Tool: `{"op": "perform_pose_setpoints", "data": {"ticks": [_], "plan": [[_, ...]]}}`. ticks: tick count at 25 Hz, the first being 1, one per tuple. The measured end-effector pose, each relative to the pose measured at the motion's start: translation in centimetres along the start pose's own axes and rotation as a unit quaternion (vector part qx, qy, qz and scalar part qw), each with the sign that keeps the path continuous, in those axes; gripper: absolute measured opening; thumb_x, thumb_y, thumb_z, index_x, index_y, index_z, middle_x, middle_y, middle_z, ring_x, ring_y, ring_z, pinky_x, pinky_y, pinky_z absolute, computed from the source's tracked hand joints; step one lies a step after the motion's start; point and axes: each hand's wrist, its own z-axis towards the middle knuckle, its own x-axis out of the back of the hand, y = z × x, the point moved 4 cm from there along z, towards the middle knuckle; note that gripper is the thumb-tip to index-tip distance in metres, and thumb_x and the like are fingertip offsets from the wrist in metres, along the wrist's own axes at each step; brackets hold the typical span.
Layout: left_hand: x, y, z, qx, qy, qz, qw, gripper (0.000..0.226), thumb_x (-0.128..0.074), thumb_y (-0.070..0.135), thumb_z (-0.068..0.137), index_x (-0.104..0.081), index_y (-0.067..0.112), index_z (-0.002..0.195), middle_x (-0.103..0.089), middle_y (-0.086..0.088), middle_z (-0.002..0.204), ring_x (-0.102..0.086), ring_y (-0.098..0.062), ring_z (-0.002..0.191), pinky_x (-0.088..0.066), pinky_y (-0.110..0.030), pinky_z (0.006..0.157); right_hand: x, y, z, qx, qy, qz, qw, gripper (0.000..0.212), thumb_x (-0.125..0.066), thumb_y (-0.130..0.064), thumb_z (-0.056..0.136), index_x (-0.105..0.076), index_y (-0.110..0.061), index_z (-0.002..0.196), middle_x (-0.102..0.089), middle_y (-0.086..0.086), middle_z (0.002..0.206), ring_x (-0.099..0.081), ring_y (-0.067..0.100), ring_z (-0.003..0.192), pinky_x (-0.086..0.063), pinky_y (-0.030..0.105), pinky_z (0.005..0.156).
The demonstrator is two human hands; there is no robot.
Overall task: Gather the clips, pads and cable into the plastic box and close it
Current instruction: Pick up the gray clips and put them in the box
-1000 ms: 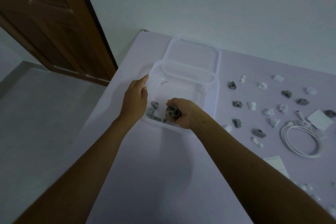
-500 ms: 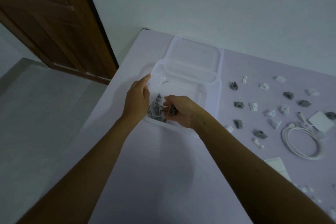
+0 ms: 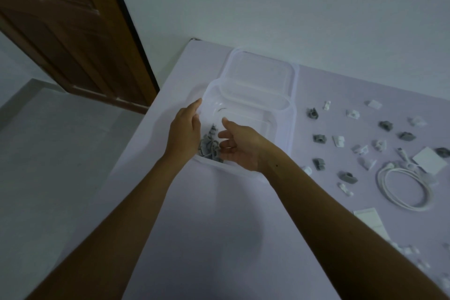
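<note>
Box: a clear plastic rectangular box (image 3: pixel 280 114) sits open on the pale lilac table (image 3: pixel 219 226), near its far left corner, its clear hinged lid (image 3: pixel 260 73) lying flat behind it.
Contents: a small heap of grey plastic clips (image 3: pixel 210 146) rests in the box's near left corner.
Left hand: the left hand (image 3: pixel 183 131) is cupped loosely against the box's left wall, steadying it, gripping nothing else.
Right hand: the right hand (image 3: pixel 239 147) hangs over the near rim, palm up, fingers spread wide and empty, just beside the heap.
Still outside: grey and white loose clips (image 3: pixel 319 138), a coiled white cable (image 3: pixel 404 189) and white square pads (image 3: pixel 427 159) lie scattered to the right, well apart from the box.
Risk: the box looks light; I judge a push on its wall could slide or tip it and spill the heap.
Risk: in this dim light the white clips nearly vanish against the table, so some may be missed.
</note>
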Motion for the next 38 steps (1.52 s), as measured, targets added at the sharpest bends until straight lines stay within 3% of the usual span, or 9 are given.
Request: {"op": "perform_pose_setpoints", "data": {"ticks": [5, 9, 17, 20, 24, 27, 31, 35, 38], "plan": [[0.5, 0.4, -0.2, -0.009, 0.020, 0.009, 1.000, 0.040, -0.036, 0.022, 0.100, -0.038, 0.019, 0.141, -0.056, -0.009, 0.127, -0.052, -0.017, 0.117, -0.034, -0.016, 0.092, 0.5, 0.0, -0.2, -0.001, -0.009, 0.017, 1.000, 0.064, -0.039, -0.048, 0.096, -0.035, -0.002, 0.141, -0.033, 0.020, 0.149, -0.036, 0.039, 0.135, -0.037, 0.047, 0.110], [1.0, 0.2, -0.5, -0.024, 0.044, 0.046, 0.998, 0.041, -0.036, 0.027, 0.100, -0.041, 0.017, 0.138, -0.054, -0.010, 0.130, -0.050, -0.023, 0.120, -0.040, -0.030, 0.100, 1.7, -0.4, -1.6, 0.027, -0.008, 0.058, 0.998, 0.058, -0.042, -0.043, 0.097, -0.043, 0.000, 0.136, -0.042, 0.021, 0.141, -0.045, 0.038, 0.128, -0.041, 0.046, 0.107], [0.9, 5.3, -3.3, -0.095, 0.119, 0.068, 0.986, 0.034, -0.041, 0.012, 0.098, -0.050, 0.014, 0.131, -0.058, -0.011, 0.127, -0.053, -0.028, 0.116, -0.046, -0.045, 0.099, 10.1, 0.8, -9.1, 0.268, 0.099, 0.235, 0.929, 0.020, -0.048, -0.016, 0.097, -0.061, -0.007, 0.109, -0.066, 0.015, 0.098, -0.066, 0.026, 0.085, -0.057, 0.037, 0.080], [-1.2, 9.6, -4.5, -0.158, 0.108, 0.035, 0.981, 0.033, -0.041, 0.013, 0.097, -0.053, 0.013, 0.128, -0.059, -0.010, 0.125, -0.053, -0.026, 0.115, -0.045, -0.041, 0.099, 16.4, 3.2, -11.9, 0.332, 0.265, 0.142, 0.894, 0.013, -0.054, -0.009, 0.094, -0.063, -0.011, 0.102, -0.067, 0.006, 0.083, -0.063, 0.017, 0.071, -0.053, 0.025, 0.063], [-5.9, 15.4, -6.8, -0.243, 0.026, -0.037, 0.969, 0.025, -0.047, 0.011, 0.095, -0.061, 0.012, 0.116, -0.063, -0.005, 0.116, -0.056, -0.017, 0.107, -0.046, -0.025, 0.092, 23.5, 6.8, -12.5, 0.273, 0.387, -0.084, 0.877, 0.015, -0.059, -0.014, 0.091, -0.064, -0.018, 0.103, -0.069, 0.006, 0.090, -0.063, 0.015, 0.074, -0.053, 0.024, 0.064], [-10.3, 17.6, -8.2, -0.273, -0.092, -0.057, 0.956, 0.018, -0.051, 0.009, 0.092, -0.065, 0.010, 0.105, -0.065, -0.005, 0.107, -0.061, -0.017, 0.097, -0.050, -0.024, 0.085, 25.5, 8.1, -11.5, 0.238, 0.381, -0.246, 0.859, 0.017, -0.065, -0.017, 0.087, -0.067, -0.019, 0.104, -0.068, 0.002, 0.099, -0.059, 0.012, 0.079, -0.047, 0.017, 0.070], [-16.7, 17.4, -8.4, -0.171, -0.250, 0.028, 0.953, 0.028, -0.057, 0.008, 0.089, -0.062, 0.010, 0.116, -0.060, -0.008, 0.122, -0.058, -0.022, 0.111, -0.044, -0.026, 0.095, 27.0, 7.9, -10.5, 0.245, 0.344, -0.364, 0.830, 0.025, -0.069, -0.017, 0.084, -0.069, -0.012, 0.109, -0.061, 0.002, 0.105, -0.054, 0.012, 0.082, -0.034, 0.002, 0.066], [-20.5, 16.9, -8.1, -0.142, -0.291, 0.136, 0.936, 0.036, -0.062, 0.007, 0.086, -0.060, 0.009, 0.122, -0.057, -0.013, 0.123, -0.056, -0.027, 0.112, -0.040, -0.024, 0.092, 27.8, 7.8, -8.4, 0.252, 0.288, -0.436, 0.814, 0.025, -0.067, -0.018, 0.085, -0.070, -0.014, 0.109, -0.062, 0.007, 0.109, -0.058, 0.024, 0.095, -0.039, 0.021, 0.081], [-22.4, 16.8, -7.7, -0.143, -0.298, 0.173, 0.928, 0.035, -0.060, 0.003, 0.086, -0.060, 0.008, 0.121, -0.056, -0.014, 0.119, -0.056, -0.026, 0.107, -0.037, -0.016, 0.080, 28.2, 7.7, -7.4, 0.267, 0.262, -0.464, 0.803, 0.021, -0.064, -0.012, 0.086, -0.072, -0.010, 0.105, -0.064, 0.010, 0.104, -0.057, 0.025, 0.094, -0.035, 0.018, 0.078]]}}
